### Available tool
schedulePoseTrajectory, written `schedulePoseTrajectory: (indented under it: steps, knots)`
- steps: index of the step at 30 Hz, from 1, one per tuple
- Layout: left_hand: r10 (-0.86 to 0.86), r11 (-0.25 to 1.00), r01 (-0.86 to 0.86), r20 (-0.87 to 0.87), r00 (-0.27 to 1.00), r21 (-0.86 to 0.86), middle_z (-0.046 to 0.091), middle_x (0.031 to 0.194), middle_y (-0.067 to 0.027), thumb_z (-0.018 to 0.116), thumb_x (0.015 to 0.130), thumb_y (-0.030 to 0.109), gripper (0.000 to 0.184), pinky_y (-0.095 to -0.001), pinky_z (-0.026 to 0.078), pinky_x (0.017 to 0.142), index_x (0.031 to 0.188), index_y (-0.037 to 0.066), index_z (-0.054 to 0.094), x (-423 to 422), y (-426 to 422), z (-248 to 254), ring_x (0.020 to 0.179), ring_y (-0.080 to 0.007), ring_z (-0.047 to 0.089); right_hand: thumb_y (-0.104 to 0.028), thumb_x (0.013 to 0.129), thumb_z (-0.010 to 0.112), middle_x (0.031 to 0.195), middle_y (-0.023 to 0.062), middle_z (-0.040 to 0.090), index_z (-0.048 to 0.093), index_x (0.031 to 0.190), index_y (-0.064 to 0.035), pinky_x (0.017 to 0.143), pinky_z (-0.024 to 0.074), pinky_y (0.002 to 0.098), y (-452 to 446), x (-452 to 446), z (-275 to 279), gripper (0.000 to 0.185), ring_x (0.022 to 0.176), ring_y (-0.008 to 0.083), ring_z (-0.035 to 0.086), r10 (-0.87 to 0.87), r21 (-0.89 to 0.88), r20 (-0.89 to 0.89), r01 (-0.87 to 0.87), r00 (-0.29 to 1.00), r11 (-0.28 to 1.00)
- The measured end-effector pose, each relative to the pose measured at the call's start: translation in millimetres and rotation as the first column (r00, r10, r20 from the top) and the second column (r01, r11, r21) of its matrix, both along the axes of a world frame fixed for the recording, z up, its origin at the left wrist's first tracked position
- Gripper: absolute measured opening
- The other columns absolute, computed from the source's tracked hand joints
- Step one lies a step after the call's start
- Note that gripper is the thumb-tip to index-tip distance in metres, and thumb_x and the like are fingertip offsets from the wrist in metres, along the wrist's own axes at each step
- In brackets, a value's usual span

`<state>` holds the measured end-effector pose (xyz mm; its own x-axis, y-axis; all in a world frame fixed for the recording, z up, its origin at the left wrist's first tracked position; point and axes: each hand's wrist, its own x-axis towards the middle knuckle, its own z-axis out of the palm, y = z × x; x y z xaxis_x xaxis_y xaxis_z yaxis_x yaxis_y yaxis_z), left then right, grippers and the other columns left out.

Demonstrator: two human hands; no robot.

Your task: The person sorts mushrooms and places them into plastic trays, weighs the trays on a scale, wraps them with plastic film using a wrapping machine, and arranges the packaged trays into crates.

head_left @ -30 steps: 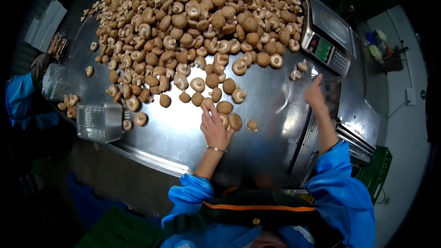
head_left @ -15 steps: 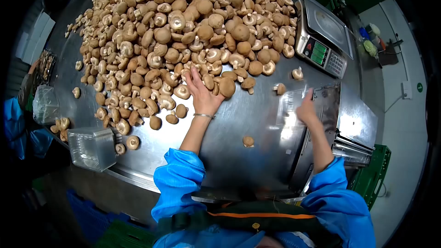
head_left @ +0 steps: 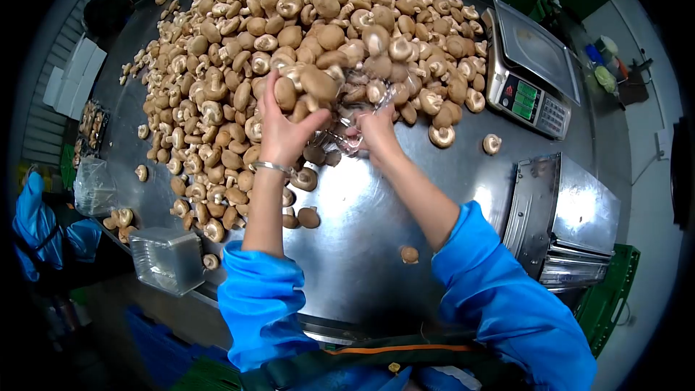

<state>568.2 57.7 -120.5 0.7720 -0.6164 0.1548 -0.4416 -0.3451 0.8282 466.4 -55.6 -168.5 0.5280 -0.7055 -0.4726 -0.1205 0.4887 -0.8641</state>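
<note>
Left hand (head_left: 284,130) now holds mushrooms (head_left: 317,85) in a wide grip; right hand (head_left: 378,132) has come near, closed on clear tray (head_left: 352,143)

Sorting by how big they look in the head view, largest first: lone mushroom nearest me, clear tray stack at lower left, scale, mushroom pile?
1. Mushroom pile
2. Scale
3. Clear tray stack
4. Lone mushroom, by far the smallest

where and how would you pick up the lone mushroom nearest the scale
I'd pinch the mushroom by opposite sides of its cap rim, coming from above: it lies apart from the pile, pale underside showing, with bare table between it and the scale.
</note>
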Motion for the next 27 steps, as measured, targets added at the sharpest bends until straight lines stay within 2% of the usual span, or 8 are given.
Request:
schedulePoseTrajectory:
  steps: [5,7,8,12,17,22,25,27]
  knots:
    - [0.014,0.999,-0.022,0.269,0.963,0.027,0.02,0.132,-0.0232,0.077,0.059,0.014,0.092,-0.0412,0.03,0.1,0.134,0.016,0.025,2,11,-46,0.119,-0.0398,0.03,0.01,0.07,0.044,0.109,0.0187,0.047,0.006,0.14,-0.0157,0.062,0.051,0.0303,-42,-121,27,0.083,0.079,0.0199,0.054,0.095,-0.342,-0.337,-0.216,0.937,0.914]
    - [0.017,0.994,-0.052,0.325,0.946,0.1,0.017,0.134,-0.0237,0.078,0.059,0.014,0.093,-0.0416,0.03,0.1,0.135,0.017,0.025,-3,12,-42,0.12,-0.0413,0.028,0.011,0.067,0.046,0.115,0.0206,0.043,0.006,0.139,-0.0106,0.076,0.0486,0.0371,-83,-190,21,0.085,0.092,0.0249,0.052,-0.149,-0.69,-0.409,-0.199,0.9,0.696]
    - [0.015,0.988,-0.068,0.356,0.934,0.138,0.016,0.135,-0.024,0.078,0.059,0.014,0.093,-0.0417,0.03,0.1,0.135,0.017,0.025,-4,11,-39,0.121,-0.042,0.026,0.011,0.067,0.048,0.118,0.024,0.04,0.006,0.139,-0.0059,0.085,0.0423,0.0444,-93,-213,23,0.084,0.1,0.0333,0.049,-0.466,-0.866,-0.498,-0.39,0.731,0.313]
    - [0.147,0.855,-0.368,0.51,0.847,0.365,0.009,0.14,-0.025,0.078,0.059,0.035,0.102,-0.0571,0.025,0.096,0.139,0.02,0.016,3,7,-23,0.128,-0.0435,0.012,0.001,0.07,0.051,0.123,0.0281,0.032,-0.007,0.137,-0.0045,0.093,0.0378,0.0448,-105,-223,50,0.089,0.108,0.042,0.044,-0.263,-0.371,-0.928,-0.567,0.265,0.735]
    - [0.314,0.726,-0.383,0.219,0.924,0.572,0.021,0.137,-0.0298,0.065,0.056,0.067,0.114,-0.0561,0.007,0.1,0.14,0.019,0.007,55,8,-36,0.126,-0.0457,0.019,-0.001,0.066,0.052,0.131,0.0323,0.023,-0.011,0.137,-0.0059,0.1,0.0322,0.0405,-73,-155,21,0.095,0.116,0.0447,0.037,0.028,-0.416,-0.704,-0.445,0.709,0.793]
    - [0.144,0.817,-0.251,0.239,0.96,0.519,0.046,0.119,-0.0266,0.064,0.059,0.066,0.11,-0.0469,0.024,0.098,0.14,0.013,0.01,41,8,-31,0.111,-0.036,0.046,0.007,0.065,0.044,0.137,0.0329,0.01,-0.016,0.136,-0.0058,0.108,0.0148,0.0409,-34,-111,-1,0.094,0.128,0.0419,0.02,0.141,-0.495,-0.474,-0.396,0.869,0.774]
    - [0.089,0.986,-0.121,-0.253,0.963,-0.111,0.054,0.109,-0.0236,0.07,0.062,0.054,0.104,-0.0394,0.042,0.085,0.135,0.001,0.018,24,0,-38,0.104,-0.0315,0.053,0.011,0.063,0.042,0.14,0.0288,0.005,-0.016,0.137,-0.0166,0.09,0.0371,0.0406,-20,-108,-21,0.098,0.119,0.0396,0.034,0.159,-0.411,-0.156,-0.21,0.975,0.887]
    - [-0.018,0.997,0.042,-0.323,0.946,0.066,0.053,0.114,-0.0241,0.066,0.064,0.058,0.084,-0.0382,0.039,0.092,0.12,-0.002,0.046,0,-16,-44,0.108,-0.03,0.052,0.015,0.061,0.04,0.142,0.0253,0.003,-0.014,0.138,-0.0266,0.07,0.0509,0.0324,-11,-110,-4,0.102,0.109,0.0354,0.047,0.044,-0.175,0.005,-0.042,0.999,0.984]
